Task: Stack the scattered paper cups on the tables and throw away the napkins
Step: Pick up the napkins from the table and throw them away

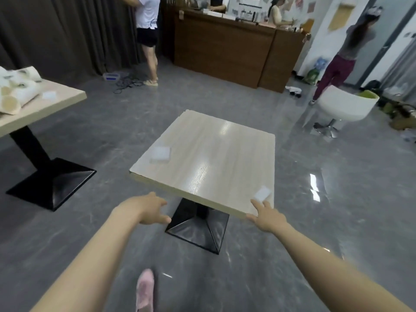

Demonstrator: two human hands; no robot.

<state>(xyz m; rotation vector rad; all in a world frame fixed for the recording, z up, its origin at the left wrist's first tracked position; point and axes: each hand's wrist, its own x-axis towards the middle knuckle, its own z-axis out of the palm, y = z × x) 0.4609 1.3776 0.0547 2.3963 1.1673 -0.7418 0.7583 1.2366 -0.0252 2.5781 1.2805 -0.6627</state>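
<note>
A light wooden table (pixel 216 158) stands in front of me with two white napkins on it. One napkin (pixel 160 154) lies near its left edge. The other napkin (pixel 262 194) lies at the near right corner. My right hand (pixel 266 216) is open at that corner, its fingertips just short of the napkin. My left hand (pixel 153 209) hangs open in the air below the table's near left edge, holding nothing. On a second table (pixel 56 99) at the far left lie several paper cups (pixel 16 91) on their sides and a third napkin (pixel 49 95).
Both tables stand on black pedestal bases (pixel 198 226) on a grey glossy floor. A white swivel chair (pixel 344 106) is at the right. A brown counter (pixel 234 50) and three people stand at the back. Cables (pixel 126 83) lie on the floor by the curtain.
</note>
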